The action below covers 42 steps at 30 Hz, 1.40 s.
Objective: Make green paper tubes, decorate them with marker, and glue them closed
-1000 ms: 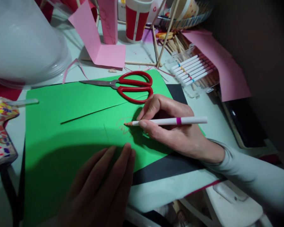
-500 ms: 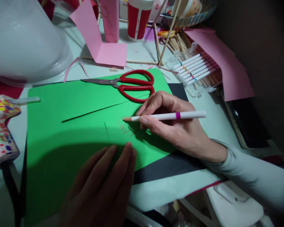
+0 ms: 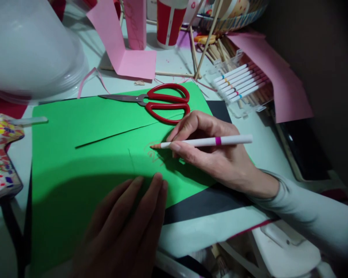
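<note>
My right hand [image 3: 211, 154] is closed round a white marker pen [image 3: 203, 141] with a purple band. The pen's brownish tip touches a green sheet of paper [image 3: 60, 131], over a small scribbled line drawing [image 3: 152, 153]. Flat on the same sheet, in shadow, lies my left hand [image 3: 130, 224] with its fingers stretched out, just below the drawing. Scissors with red handles [image 3: 168, 103] rest on the paper beyond my right hand, blades pointing left. A dark slit [image 3: 116, 136] runs across the sheet to the left of the pen. Black paper [image 3: 191, 210] shows underneath.
Folded pink card [image 3: 137, 63], a red and white cup [image 3: 169, 27] and thin wooden sticks [image 3: 207, 42] stand at the back. A clear case of markers [image 3: 237, 83] and a dark phone [image 3: 304, 150] are on the right. A flower-patterned object [image 3: 2, 162] lies left.
The view has shifted very slightly. Both hands keep nearly the same place, with the pen tip still on the drawing, whose lines look slightly different.
</note>
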Each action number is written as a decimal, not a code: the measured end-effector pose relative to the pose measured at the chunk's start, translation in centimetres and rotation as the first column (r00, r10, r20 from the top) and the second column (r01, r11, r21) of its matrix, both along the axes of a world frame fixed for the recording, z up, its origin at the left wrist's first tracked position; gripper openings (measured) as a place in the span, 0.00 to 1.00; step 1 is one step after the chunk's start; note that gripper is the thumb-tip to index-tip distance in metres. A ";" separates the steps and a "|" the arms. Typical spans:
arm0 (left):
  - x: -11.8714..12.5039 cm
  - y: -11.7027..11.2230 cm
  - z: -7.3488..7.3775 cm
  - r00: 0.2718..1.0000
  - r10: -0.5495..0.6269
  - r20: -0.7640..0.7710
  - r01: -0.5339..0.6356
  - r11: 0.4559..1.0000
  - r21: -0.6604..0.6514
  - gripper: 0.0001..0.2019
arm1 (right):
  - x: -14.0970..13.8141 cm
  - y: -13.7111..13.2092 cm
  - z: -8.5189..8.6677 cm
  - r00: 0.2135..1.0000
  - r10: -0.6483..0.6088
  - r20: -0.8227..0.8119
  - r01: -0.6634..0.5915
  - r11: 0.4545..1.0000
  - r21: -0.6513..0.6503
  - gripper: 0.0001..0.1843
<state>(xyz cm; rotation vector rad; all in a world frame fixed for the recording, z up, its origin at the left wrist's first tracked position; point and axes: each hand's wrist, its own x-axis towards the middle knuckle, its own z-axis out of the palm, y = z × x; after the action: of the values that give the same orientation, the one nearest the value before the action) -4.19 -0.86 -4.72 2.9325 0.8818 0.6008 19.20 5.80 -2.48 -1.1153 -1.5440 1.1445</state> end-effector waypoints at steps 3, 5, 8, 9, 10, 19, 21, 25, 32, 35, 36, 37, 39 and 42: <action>0.4 -0.3 0.1 0.997 0.069 0.041 -0.069 0.997 -0.019 0.25 | 0.3 0.1 -0.4 0.994 -0.071 -0.082 0.069 0.997 -0.025 0.11; 0.6 -0.6 0.2 0.991 0.116 0.067 -0.113 0.993 -0.045 0.26 | 0.5 0.3 -0.6 0.979 -0.122 -0.160 0.118 0.992 -0.036 0.10; 0.5 -0.8 0.0 0.992 0.109 0.069 -0.106 0.993 -0.054 0.26 | 0.8 0.6 -0.7 0.942 -0.163 -0.294 0.150 0.987 -0.065 0.10; 0.4 -0.8 -0.1 0.993 0.100 0.068 -0.097 0.994 -0.053 0.27 | 0.9 0.8 -0.5 0.926 -0.171 -0.336 0.157 0.985 -0.070 0.10; 0.2 -0.7 -0.2 0.994 0.088 0.065 -0.085 0.995 -0.052 0.27 | 1.0 0.9 -0.4 0.911 -0.179 -0.370 0.163 0.984 -0.076 0.10; -0.7 -0.1 -0.7 0.999 0.010 0.048 -0.008 0.999 -0.039 0.30 | 1.8 1.9 0.7 0.852 -0.326 -0.410 0.294 0.945 -0.141 0.18; -0.7 0.0 -0.6 0.999 0.004 0.047 -0.002 0.999 -0.033 0.28 | 2.0 1.9 0.8 0.860 -0.324 -0.395 0.284 0.946 -0.158 0.19; -0.6 0.0 -0.5 0.999 -0.002 0.044 0.002 1.000 -0.013 0.24 | 2.3 2.1 0.6 0.883 -0.314 -0.348 0.263 0.947 -0.187 0.23; -0.1 -0.4 -0.7 0.994 0.062 0.088 -0.059 0.998 -0.027 0.25 | 1.7 1.9 0.1 0.917 -0.180 -0.356 0.167 0.984 -0.066 0.15; 0.0 -0.5 -0.6 0.993 0.069 0.095 -0.065 0.997 -0.045 0.25 | 1.4 1.4 0.3 0.972 -0.056 -0.227 0.046 0.998 -0.050 0.12; 0.0 -0.5 -0.5 0.993 0.072 0.093 -0.067 0.996 -0.053 0.25 | 1.4 1.3 0.4 0.985 -0.049 -0.167 0.042 0.998 -0.046 0.13; 0.0 -0.5 -0.4 0.993 0.074 0.087 -0.069 0.996 -0.063 0.25 | 1.4 1.2 0.4 0.991 -0.058 -0.119 0.054 0.998 -0.037 0.14; 0.1 -0.6 -0.2 0.994 0.078 0.076 -0.072 0.994 -0.077 0.24 | 1.4 1.1 0.4 0.992 -0.088 -0.087 0.086 0.996 -0.020 0.16; 0.2 -0.7 -0.1 0.995 0.082 0.058 -0.078 0.994 -0.071 0.25 | 1.6 1.2 -0.1 0.975 -0.137 -0.175 0.142 0.990 0.017 0.15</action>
<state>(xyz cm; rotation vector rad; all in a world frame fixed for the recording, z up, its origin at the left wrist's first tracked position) -3.95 -1.59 -4.79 2.8140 0.9966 0.6473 20.81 7.04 -2.58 -1.0579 -1.3241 1.0902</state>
